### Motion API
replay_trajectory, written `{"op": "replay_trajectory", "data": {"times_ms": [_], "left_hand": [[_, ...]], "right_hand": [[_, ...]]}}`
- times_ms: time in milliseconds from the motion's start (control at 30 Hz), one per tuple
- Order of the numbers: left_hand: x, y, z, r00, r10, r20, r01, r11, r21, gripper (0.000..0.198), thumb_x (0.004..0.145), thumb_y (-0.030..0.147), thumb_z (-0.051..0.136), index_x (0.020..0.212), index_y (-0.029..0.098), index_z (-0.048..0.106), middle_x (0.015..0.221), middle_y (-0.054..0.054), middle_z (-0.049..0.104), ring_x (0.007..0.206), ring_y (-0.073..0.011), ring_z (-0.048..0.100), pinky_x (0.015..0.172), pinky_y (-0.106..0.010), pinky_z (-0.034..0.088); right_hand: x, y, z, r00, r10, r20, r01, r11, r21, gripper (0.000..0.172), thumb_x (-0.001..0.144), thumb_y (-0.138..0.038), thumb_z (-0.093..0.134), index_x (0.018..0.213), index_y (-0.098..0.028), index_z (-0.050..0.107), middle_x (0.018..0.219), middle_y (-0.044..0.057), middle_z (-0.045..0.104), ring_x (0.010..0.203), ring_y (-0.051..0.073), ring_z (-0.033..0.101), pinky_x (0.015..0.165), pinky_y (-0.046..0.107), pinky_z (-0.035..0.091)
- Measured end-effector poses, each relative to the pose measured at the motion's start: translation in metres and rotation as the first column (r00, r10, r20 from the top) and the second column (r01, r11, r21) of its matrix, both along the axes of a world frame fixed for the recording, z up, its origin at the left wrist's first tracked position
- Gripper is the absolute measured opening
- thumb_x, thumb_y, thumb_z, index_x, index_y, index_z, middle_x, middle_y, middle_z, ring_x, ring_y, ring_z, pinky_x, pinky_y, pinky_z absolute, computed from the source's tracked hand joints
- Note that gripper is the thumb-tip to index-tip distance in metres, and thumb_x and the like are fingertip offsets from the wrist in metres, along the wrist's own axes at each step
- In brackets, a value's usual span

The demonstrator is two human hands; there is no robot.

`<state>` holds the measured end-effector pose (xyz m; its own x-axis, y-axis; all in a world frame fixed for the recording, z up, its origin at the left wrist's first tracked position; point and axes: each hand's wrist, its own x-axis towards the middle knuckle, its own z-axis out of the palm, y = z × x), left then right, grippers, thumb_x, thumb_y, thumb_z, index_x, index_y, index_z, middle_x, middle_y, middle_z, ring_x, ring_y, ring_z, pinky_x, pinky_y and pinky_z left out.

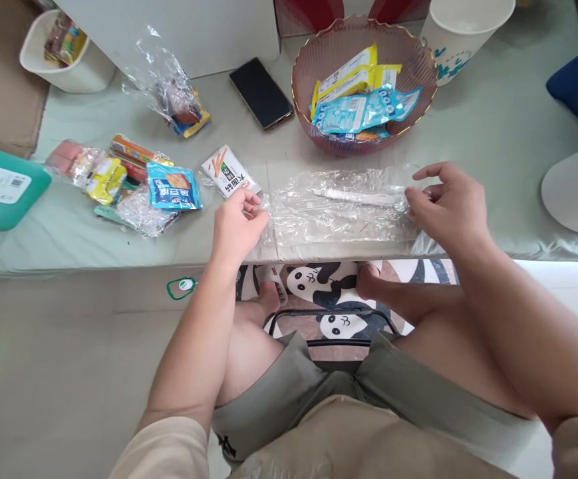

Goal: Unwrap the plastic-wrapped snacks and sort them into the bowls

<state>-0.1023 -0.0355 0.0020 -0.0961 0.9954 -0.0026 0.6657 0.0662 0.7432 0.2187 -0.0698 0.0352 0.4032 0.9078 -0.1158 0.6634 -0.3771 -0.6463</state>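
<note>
A clear, crinkled plastic bag [298, 223] lies flat along the table's front edge, with a whitish folded strip [363, 197] across it. At the bag's left end my left hand [239, 223] is closed, thumb and fingers pinched on the plastic edge. My right hand [451, 203] is over the right end, index finger raised apart from the thumb, whose tip is at the plastic. Just beyond my left hand sits a small white packet [229, 171] with orange sticks printed on it. Behind the bag stands a pinkish ribbed bowl [318, 136] holding yellow and blue snack packets [353, 110].
Snack packets [173, 186] are heaped to the left, with a bunched clear bag [169, 93] behind them. A phone [262, 93] lies left of the bowl. White tubs [575, 189] stand right, another tub [89, 70] far left. A green box [4, 209] is at the left edge.
</note>
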Motion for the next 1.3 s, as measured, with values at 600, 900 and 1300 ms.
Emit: {"op": "replay_trajectory", "data": {"times_ms": [600, 900, 1300], "left_hand": [[0.04, -0.027, 0.022, 0.692, -0.607, -0.391, 0.666, 0.746, 0.02, 0.009, 0.088, 0.027, 0.068, 0.093, 0.02, 0.071, 0.107, -0.007, 0.071, 0.105, -0.026, 0.065, 0.096, -0.043, 0.051], [0.018, -0.023, 0.02, 0.685, -0.667, -0.293, 0.685, 0.727, -0.053, 0.018, 0.087, 0.027, 0.068, 0.071, 0.021, 0.065, 0.093, -0.003, 0.071, 0.097, -0.023, 0.063, 0.096, -0.043, 0.045], [0.035, -0.022, 0.017, 0.722, -0.648, -0.242, 0.659, 0.751, -0.045, 0.006, 0.085, 0.021, 0.064, 0.088, 0.02, 0.068, 0.096, -0.006, 0.071, 0.09, -0.0213, 0.063, 0.084, -0.036, 0.049]], "right_hand": [[-0.044, -0.036, -0.027, 0.414, 0.743, 0.526, -0.88, 0.474, 0.024, 0.018, 0.093, -0.029, 0.063, 0.108, -0.018, 0.065, 0.118, 0.012, 0.071, 0.106, 0.031, 0.063, 0.09, 0.042, 0.046], [0.003, -0.02, -0.02, 0.38, 0.84, 0.388, -0.918, 0.392, 0.05, 0.016, 0.093, -0.025, 0.055, 0.079, -0.023, 0.064, 0.099, 0.008, 0.072, 0.103, 0.028, 0.065, 0.099, 0.046, 0.045], [-0.008, -0.032, -0.002, 0.608, 0.654, 0.449, -0.763, 0.638, 0.103, 0.021, 0.084, -0.019, 0.052, 0.097, -0.025, 0.067, 0.105, 0.009, 0.071, 0.104, 0.03, 0.062, 0.093, 0.048, 0.043]]}}
